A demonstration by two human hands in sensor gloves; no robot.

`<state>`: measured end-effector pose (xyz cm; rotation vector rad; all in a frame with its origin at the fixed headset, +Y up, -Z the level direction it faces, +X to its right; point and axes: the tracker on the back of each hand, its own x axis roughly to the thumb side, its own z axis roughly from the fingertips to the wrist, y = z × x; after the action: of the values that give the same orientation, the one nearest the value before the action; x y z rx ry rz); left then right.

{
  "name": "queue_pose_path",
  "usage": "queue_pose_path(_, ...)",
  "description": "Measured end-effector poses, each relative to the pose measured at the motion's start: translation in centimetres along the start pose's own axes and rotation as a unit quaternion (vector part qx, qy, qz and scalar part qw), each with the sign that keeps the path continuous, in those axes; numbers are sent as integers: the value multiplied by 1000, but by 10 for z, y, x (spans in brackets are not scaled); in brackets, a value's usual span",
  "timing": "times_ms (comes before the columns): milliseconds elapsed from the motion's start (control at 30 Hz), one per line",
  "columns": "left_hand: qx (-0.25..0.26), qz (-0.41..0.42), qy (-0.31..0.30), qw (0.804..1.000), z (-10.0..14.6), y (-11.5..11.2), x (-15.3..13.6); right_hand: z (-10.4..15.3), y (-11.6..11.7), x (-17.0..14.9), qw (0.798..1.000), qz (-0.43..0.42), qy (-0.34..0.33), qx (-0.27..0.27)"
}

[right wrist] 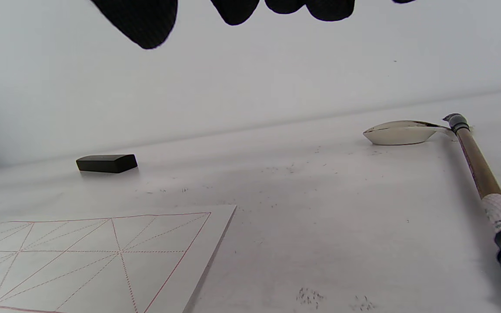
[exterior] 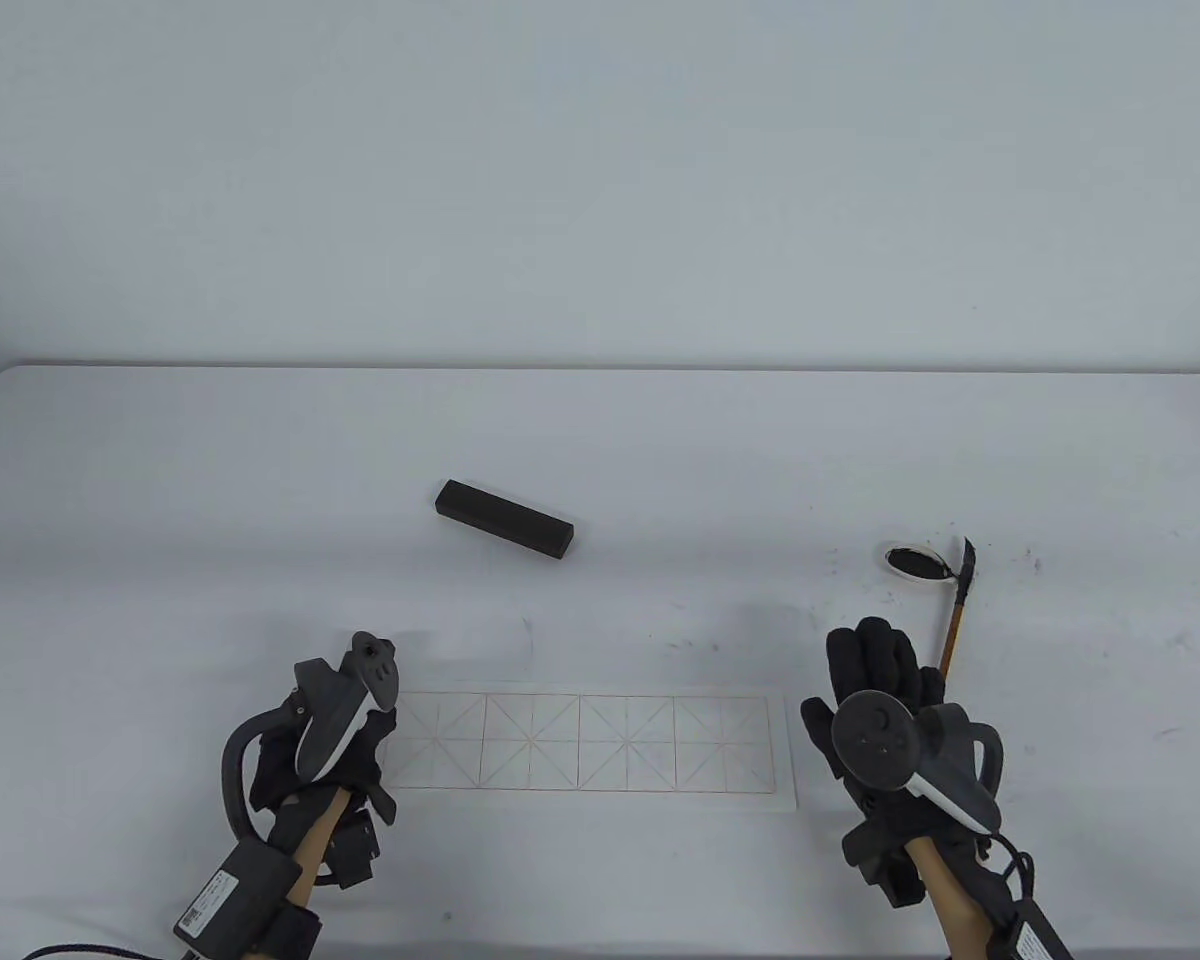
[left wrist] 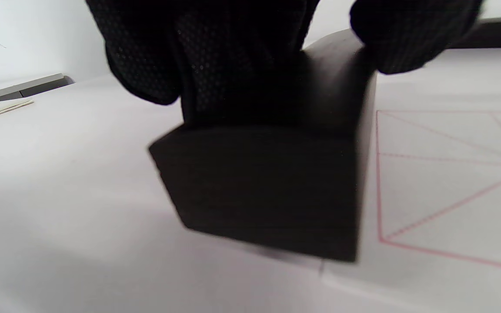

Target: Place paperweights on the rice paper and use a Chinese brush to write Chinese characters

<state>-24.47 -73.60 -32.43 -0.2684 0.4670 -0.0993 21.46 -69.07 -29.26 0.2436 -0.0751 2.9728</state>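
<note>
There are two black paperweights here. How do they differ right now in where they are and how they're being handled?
The paperweight in the left hand is gripped by the left hand at the rice paper's left edge; the free paperweight lies untouched on the bare table, away from the paper. The held one is hidden under the hand in the table view; the free one lies in full view, angled. Both are dark rectangular bars.

Black paperweight [exterior: 504, 518], red-gridded white rice paper [exterior: 600, 742], brown-handled brush [exterior: 956, 613].

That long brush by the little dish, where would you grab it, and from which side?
Probably mid-shaft on the brush, from above with the right hand beside it. The brush lies flat, its inky tip resting on the dish, so a grip on the bare brown handle stays clean.
</note>
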Motion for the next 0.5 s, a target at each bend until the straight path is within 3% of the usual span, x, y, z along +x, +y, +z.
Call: queue_pose_path(500, -13, -2, 8, 1000, -1, -9, 4, 0, 0, 0, 1000, 0, -1, 6)
